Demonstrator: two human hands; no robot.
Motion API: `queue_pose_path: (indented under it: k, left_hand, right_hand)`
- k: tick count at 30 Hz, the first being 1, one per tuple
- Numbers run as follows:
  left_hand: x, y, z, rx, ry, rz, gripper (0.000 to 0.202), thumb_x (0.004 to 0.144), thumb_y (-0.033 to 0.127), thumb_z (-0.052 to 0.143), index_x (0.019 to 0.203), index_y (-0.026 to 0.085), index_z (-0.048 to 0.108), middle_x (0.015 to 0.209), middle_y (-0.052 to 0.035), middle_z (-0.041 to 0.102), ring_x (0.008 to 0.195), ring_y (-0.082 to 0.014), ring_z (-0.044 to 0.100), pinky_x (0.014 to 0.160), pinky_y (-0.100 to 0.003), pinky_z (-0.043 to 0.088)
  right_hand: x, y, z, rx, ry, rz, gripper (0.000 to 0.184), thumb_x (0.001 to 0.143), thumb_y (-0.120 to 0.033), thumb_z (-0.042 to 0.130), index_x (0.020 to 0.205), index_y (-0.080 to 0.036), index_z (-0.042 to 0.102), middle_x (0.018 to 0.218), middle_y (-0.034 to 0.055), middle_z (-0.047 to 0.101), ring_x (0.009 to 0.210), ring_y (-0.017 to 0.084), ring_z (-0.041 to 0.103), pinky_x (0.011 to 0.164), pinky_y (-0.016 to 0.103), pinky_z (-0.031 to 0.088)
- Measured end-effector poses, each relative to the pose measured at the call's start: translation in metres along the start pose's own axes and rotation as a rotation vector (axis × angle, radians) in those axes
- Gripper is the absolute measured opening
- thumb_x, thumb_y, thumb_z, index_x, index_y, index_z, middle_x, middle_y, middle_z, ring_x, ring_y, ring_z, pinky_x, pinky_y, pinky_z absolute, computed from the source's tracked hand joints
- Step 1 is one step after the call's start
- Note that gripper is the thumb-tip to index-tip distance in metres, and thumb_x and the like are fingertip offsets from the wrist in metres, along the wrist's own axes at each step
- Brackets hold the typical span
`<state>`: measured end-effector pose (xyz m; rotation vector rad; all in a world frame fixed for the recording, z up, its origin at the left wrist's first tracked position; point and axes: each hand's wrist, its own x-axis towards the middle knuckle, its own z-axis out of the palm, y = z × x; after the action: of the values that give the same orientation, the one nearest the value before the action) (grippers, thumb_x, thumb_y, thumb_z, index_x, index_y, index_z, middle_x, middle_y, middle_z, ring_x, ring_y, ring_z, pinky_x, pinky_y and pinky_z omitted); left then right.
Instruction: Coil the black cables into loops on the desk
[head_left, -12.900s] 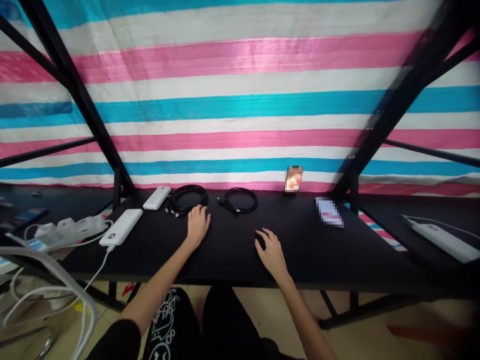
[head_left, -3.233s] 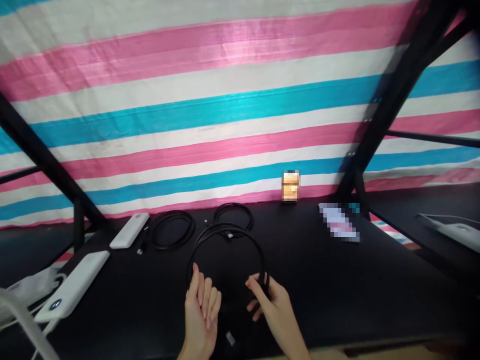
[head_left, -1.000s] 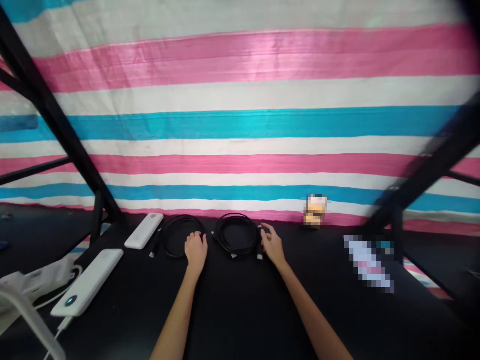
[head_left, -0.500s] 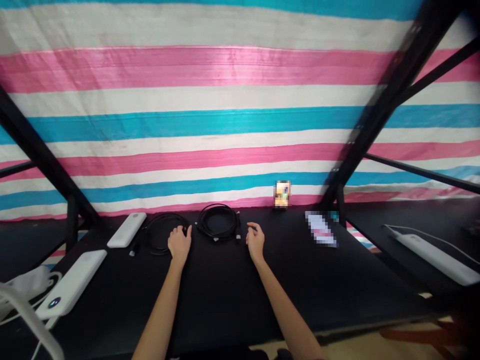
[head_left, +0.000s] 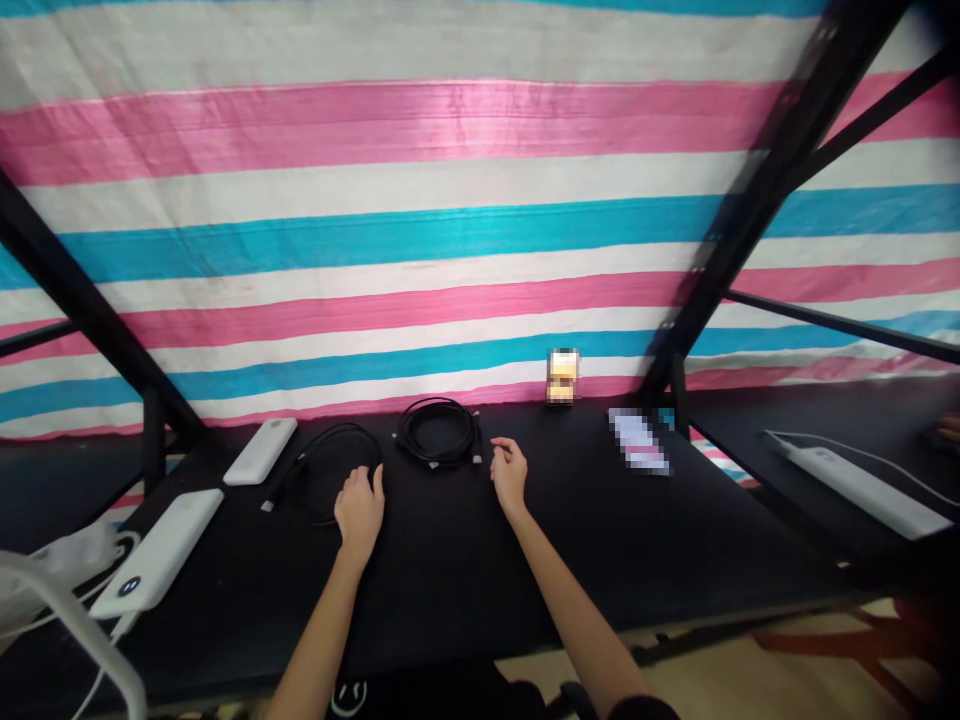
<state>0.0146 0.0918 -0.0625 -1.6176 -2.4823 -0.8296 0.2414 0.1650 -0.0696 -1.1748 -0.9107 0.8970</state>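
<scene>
Two black cable coils lie at the back of the black table (head_left: 465, 570). My left hand (head_left: 360, 508) rests on the near right edge of the left coil (head_left: 324, 470), its fingers curled over the cable. My right hand (head_left: 510, 472) lies on the table just right of the right coil (head_left: 438, 434). Its fingers are loosely spread, it holds nothing, and it does not touch the coil.
Two white power banks (head_left: 261, 451) (head_left: 159, 562) lie at the left, the nearer one with a white lead. A white power strip (head_left: 855, 486) sits on the right-hand table. Blurred small items (head_left: 639, 440) (head_left: 562, 377) are at the back right. Black frame posts (head_left: 154, 440) stand before a striped tarp.
Both hands have drawn back slightly from the coils toward me. The left coil has shifted nearer under my left hand. The right coil stays put.
</scene>
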Motion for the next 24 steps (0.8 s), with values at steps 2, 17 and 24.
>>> queue_pose_path:
  k: [2,17,24]
  left_hand:
    - [-0.011,0.000,-0.008,-0.076,0.022,-0.039,0.043,0.095,0.044,0.027,0.102,0.015,0.057,0.098,-0.0128,0.063,0.084,-0.0246,0.063,0.068,-0.033,0.046]
    - [-0.140,0.013,-0.030,-0.785,-0.439,0.225,0.030,0.084,0.041,0.058,0.108,0.028,0.070,0.118,-0.0095,0.067,0.113,-0.0271,0.060,0.099,-0.035,0.047]
    - [-0.172,0.000,-0.048,-0.834,-0.275,0.269,0.020,0.087,0.033,0.055,0.088,0.027,0.074,0.090,-0.0070,0.069,0.086,-0.0195,0.065,0.081,-0.024,0.050]
  right_hand:
    - [-0.007,-0.004,-0.001,0.013,0.010,-0.001,0.024,0.070,-0.040,0.052,0.081,-0.018,0.055,0.039,-0.0104,0.039,0.032,0.008,0.033,0.033,0.019,0.025]
    - [-0.141,-0.034,-0.025,0.053,-0.770,0.249,0.046,0.089,-0.057,0.047,0.097,-0.018,0.070,0.082,0.0043,0.066,0.078,0.017,0.062,0.070,0.028,0.048]
    - [-0.167,-0.028,-0.055,0.139,-0.689,0.292,0.046,0.084,-0.062,0.053,0.093,-0.017,0.057,0.064,-0.0008,0.060,0.063,0.015,0.061,0.054,0.023,0.046]
